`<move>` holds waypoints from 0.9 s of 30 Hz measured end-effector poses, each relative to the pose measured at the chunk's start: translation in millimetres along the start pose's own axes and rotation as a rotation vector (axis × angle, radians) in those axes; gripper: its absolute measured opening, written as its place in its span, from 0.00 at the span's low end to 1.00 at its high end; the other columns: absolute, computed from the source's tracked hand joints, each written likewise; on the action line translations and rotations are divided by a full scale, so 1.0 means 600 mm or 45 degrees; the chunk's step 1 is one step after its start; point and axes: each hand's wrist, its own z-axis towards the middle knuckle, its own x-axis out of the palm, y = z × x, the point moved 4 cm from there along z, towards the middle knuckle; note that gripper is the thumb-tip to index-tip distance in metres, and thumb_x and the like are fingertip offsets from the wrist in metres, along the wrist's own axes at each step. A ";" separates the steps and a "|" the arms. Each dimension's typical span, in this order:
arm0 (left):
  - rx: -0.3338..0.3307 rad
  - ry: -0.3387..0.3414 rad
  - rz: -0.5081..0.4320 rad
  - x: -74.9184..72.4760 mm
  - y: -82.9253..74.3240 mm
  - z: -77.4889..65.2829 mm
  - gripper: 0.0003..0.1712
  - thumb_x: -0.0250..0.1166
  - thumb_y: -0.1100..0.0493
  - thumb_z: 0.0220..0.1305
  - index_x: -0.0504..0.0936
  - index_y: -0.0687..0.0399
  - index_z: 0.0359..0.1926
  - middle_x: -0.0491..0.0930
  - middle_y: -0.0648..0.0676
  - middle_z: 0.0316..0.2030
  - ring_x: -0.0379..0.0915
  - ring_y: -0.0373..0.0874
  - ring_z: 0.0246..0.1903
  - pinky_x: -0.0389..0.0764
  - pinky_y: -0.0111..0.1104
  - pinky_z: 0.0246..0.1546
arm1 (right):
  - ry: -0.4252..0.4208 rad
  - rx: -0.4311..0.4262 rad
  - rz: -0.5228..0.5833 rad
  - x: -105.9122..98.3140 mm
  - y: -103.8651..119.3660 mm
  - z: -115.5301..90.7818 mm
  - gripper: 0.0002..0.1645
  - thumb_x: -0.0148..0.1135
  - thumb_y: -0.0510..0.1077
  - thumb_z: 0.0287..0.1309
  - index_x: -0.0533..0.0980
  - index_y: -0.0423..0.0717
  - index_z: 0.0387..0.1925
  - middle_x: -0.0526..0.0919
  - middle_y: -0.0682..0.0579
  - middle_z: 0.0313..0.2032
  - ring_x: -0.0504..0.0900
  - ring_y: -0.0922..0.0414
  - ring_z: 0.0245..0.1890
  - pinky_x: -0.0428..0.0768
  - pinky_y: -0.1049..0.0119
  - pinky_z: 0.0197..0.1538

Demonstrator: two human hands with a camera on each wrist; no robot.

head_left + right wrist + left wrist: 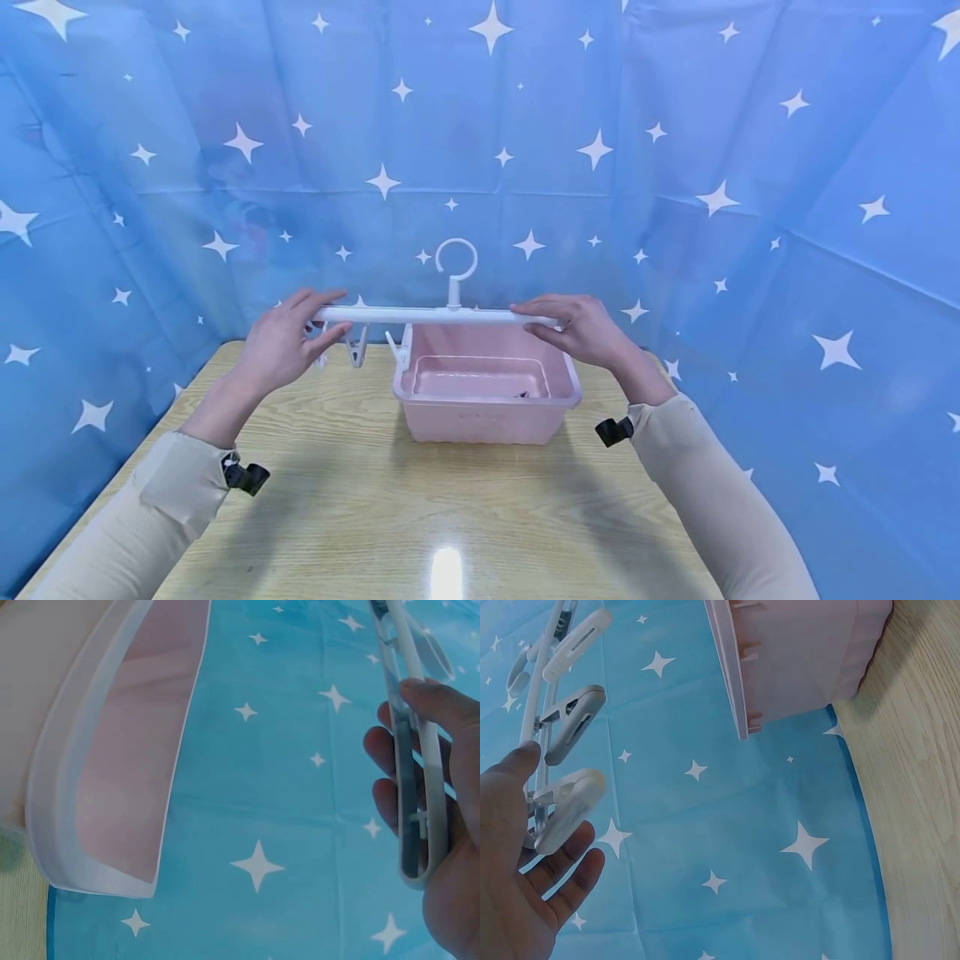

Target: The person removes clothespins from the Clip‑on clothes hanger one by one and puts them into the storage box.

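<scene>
Between both hands a white clip hanger [420,315] is held level, its round hook [457,257] pointing up. The left hand [281,342] grips its left end, thumb in front. At the other end the right hand [576,327] grips the bar, with fingers wrapped behind it in the right wrist view. Several clips hang toward the left part of the bar; a grey clip [576,724] and a white clip [574,810] show in the left wrist view. Behind and below the bar stands a pink basin [487,423], its back rim hidden by the hanger.
The basin rests on a wooden table [360,500] toward its far edge. A small dark thing [522,394] shows inside the basin. Blue curtains [555,100] with white stars enclose the table at the back and both sides.
</scene>
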 end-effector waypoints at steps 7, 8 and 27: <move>-0.076 -0.011 -0.047 -0.001 0.003 0.000 0.36 0.62 0.42 0.70 0.65 0.49 0.73 0.78 0.57 0.43 0.78 0.49 0.33 0.73 0.40 0.26 | -0.019 0.027 0.002 -0.006 -0.002 -0.001 0.21 0.71 0.40 0.58 0.84 0.53 0.54 0.88 0.50 0.50 0.88 0.52 0.46 0.81 0.59 0.38; -0.091 -0.013 -0.062 -0.002 0.004 -0.001 0.37 0.62 0.42 0.70 0.64 0.49 0.74 0.79 0.57 0.41 0.78 0.49 0.31 0.72 0.39 0.25 | -0.020 0.031 -0.001 -0.006 -0.003 -0.002 0.21 0.71 0.41 0.58 0.84 0.53 0.54 0.88 0.50 0.50 0.88 0.52 0.45 0.81 0.60 0.38; -0.278 0.078 -0.433 0.004 0.027 -0.011 0.33 0.54 0.41 0.75 0.66 0.54 0.71 0.79 0.57 0.47 0.77 0.47 0.40 0.74 0.32 0.27 | -0.036 0.065 0.012 -0.013 -0.010 -0.004 0.21 0.70 0.40 0.59 0.83 0.53 0.55 0.87 0.49 0.52 0.88 0.51 0.46 0.82 0.58 0.38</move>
